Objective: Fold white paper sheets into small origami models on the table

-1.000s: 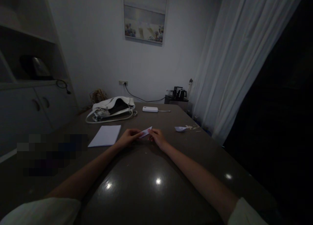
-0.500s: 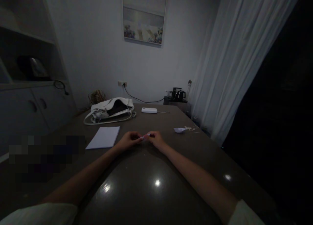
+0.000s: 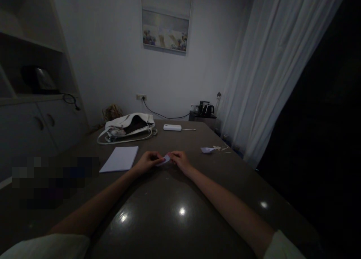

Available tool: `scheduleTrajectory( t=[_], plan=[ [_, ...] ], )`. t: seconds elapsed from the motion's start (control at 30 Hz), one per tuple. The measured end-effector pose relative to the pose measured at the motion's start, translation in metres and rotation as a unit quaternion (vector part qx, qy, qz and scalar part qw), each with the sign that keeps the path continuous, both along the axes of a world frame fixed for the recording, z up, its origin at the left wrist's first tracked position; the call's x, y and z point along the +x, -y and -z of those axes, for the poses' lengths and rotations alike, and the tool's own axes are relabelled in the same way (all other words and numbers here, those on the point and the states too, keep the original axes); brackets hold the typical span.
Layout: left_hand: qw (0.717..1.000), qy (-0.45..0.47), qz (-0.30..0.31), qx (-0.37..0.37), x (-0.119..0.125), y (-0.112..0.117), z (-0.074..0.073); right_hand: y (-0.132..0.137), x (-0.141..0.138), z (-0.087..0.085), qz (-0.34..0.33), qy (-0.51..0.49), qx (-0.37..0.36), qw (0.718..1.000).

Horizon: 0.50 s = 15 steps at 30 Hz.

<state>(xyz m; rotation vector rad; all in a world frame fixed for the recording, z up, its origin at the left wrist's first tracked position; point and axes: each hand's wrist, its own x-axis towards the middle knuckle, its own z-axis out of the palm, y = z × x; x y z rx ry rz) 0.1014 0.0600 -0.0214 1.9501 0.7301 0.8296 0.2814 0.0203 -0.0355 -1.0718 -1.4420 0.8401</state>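
Note:
Between my hands is a small piece of folded white paper (image 3: 164,160), held a little above the dark table (image 3: 158,214). My left hand (image 3: 147,162) pinches its left end between thumb and fingers. At the other end, the fingers of my right hand (image 3: 179,161) are closed on the paper's upper right edge. A stack of white paper sheets (image 3: 120,158) lies just left of my left hand. To the right of my right hand sits a folded white paper boat-like shape (image 3: 207,150).
Small pale scraps (image 3: 221,148) are scattered near the table's right edge. Toward the back lie a white handbag (image 3: 128,125) and a white power bank (image 3: 172,127) with a short cable. A black kettle (image 3: 208,109) stands on a stand beyond the table, near the white curtain (image 3: 254,71).
More of the folded paper shows between my hands now, its flat face turned toward me. My fingers have shifted slightly on it; the other things stay in place.

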Motion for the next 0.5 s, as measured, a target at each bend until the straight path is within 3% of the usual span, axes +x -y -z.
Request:
scheduleTrajectory(
  t=[0.37,0.5],
  plan=[
    [1.000,0.007,0.006,-0.013,0.0022,0.0066,-0.0051,-0.0074,0.0039,0.0068,0.042,-0.019,-0.007,0.999],
    [1.000,0.022,-0.016,-0.007,-0.0006,0.0027,-0.0047,-0.0038,-0.0003,0.0035,-0.003,0.003,-0.013,1.000]
  ],
)
